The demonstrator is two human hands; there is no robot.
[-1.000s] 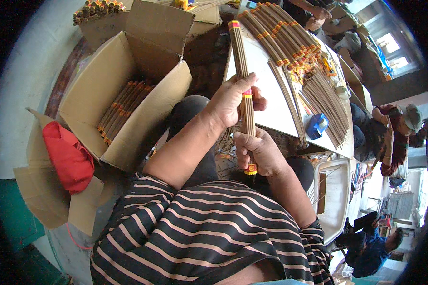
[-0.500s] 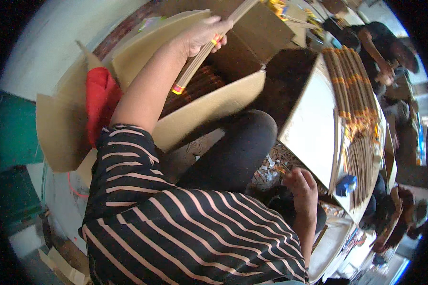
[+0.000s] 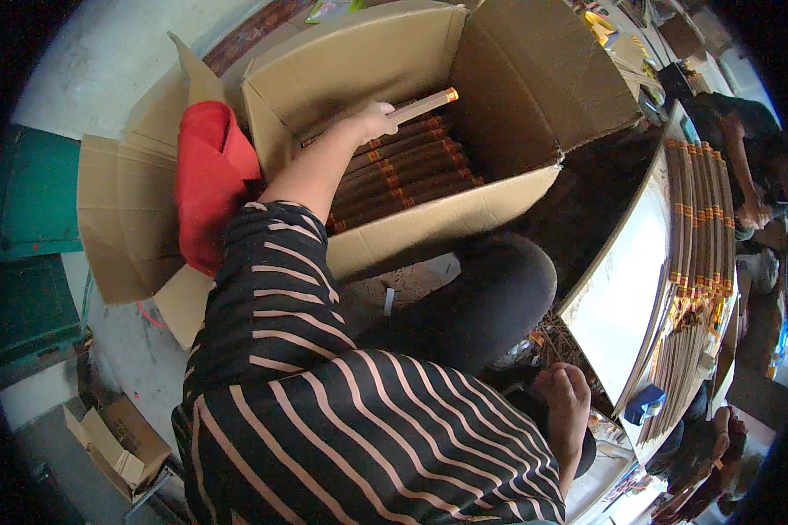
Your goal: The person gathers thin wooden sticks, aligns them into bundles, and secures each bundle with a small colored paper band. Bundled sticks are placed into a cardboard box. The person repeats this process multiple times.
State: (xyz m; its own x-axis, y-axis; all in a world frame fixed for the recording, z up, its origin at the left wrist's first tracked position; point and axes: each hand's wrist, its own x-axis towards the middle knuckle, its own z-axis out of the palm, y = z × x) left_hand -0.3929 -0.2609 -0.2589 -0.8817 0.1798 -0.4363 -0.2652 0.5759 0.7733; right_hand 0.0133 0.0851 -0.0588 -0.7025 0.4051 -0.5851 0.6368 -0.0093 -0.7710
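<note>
My left hand (image 3: 369,122) is closed around a bundle of thin brown sticks (image 3: 426,106), which look like incense sticks, with an orange-and-yellow band at the far end. The hand reaches into a large open cardboard box (image 3: 446,214). Below it, rows of similar banded bundles (image 3: 394,179) lie side by side in the box. My right hand (image 3: 565,395) is by my right leg, its fingers curled. Whatever may be in that hand is hidden.
Red cloth (image 3: 206,188) hangs over the box's left side. To the right, a white board (image 3: 626,289) bears banded bundles (image 3: 699,214), loose sticks (image 3: 674,372) and a blue object (image 3: 645,403). Co-workers' arms (image 3: 740,166) show at the far right. A smaller carton (image 3: 123,437) stands lower left.
My left hand has lowered the bundle into the box, and the bundle now lies closer to level. The view has shifted left. My right hand remains curled by my leg.
</note>
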